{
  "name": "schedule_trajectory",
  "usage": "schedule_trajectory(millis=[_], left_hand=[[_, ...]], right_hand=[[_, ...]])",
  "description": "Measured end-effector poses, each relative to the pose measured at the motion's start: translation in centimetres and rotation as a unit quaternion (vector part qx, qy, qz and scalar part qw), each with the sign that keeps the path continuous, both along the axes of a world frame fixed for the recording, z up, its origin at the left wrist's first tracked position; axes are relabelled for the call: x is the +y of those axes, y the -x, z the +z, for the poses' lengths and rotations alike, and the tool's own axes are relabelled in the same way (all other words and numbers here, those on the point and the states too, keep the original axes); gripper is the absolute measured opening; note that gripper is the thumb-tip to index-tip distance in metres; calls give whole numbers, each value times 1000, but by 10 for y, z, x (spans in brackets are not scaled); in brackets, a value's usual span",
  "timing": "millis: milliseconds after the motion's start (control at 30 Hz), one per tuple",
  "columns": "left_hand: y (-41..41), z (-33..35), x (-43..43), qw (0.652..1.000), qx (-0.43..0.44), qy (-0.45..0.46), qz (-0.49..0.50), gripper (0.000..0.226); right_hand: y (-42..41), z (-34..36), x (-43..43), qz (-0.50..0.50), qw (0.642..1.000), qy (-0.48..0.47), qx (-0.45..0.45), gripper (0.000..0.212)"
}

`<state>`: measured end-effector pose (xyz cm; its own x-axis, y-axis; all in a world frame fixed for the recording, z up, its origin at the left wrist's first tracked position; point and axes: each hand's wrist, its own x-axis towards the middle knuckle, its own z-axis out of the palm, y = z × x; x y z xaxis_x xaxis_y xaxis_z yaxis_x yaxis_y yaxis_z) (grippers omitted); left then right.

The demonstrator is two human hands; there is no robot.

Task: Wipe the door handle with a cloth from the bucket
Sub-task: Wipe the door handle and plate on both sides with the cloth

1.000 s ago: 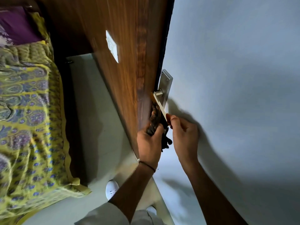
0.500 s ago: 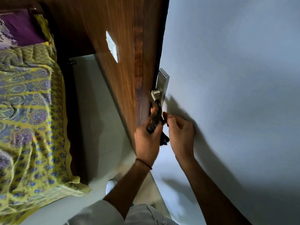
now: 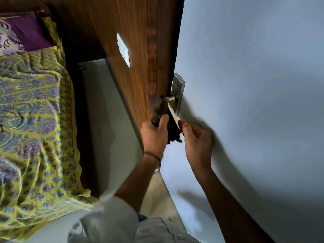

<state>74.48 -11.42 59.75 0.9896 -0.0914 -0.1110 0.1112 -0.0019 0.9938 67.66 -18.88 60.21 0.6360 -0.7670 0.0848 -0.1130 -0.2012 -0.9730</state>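
A silver lever door handle (image 3: pixel 172 112) on a metal backplate (image 3: pixel 178 88) sticks out from the pale door face, beside the edge of a brown wooden panel (image 3: pixel 140 64). My left hand (image 3: pixel 155 135) grips a dark cloth (image 3: pixel 164 118) bunched against the left side of the lever, its tail hanging below. My right hand (image 3: pixel 197 139) pinches the free tip of the lever between thumb and fingers. No bucket is in view.
A bed with a yellow and purple patterned cover (image 3: pixel 33 130) fills the left side, with a purple pillow (image 3: pixel 28 32) at its top. A white switch plate (image 3: pixel 123 49) sits on the wooden panel. Pale floor (image 3: pixel 108 123) runs between bed and panel.
The cloth in my left hand has slid up along the lever toward its pivot. My right hand stays pinched on the lever's tip.
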Motion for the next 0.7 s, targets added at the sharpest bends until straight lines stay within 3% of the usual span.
schedule_trajectory(millis=[133,333,533,700], left_hand=[[48,-2,10,998,5,12,-57,19],[-21,29,-12,991,-88,-103,5,10],[0,16,-3,984,-127,-121,-11,20],[72,-18,10,978,-164,-82,-95,55]], right_hand=[[-1,-1,-1,-9,1000,10,1,28],[-1,2,1,-9,1000,-8,6,29],[-2,5,3,-12,1000,-26,2,29],[2,7,2,-20,1000,-19,2,49]])
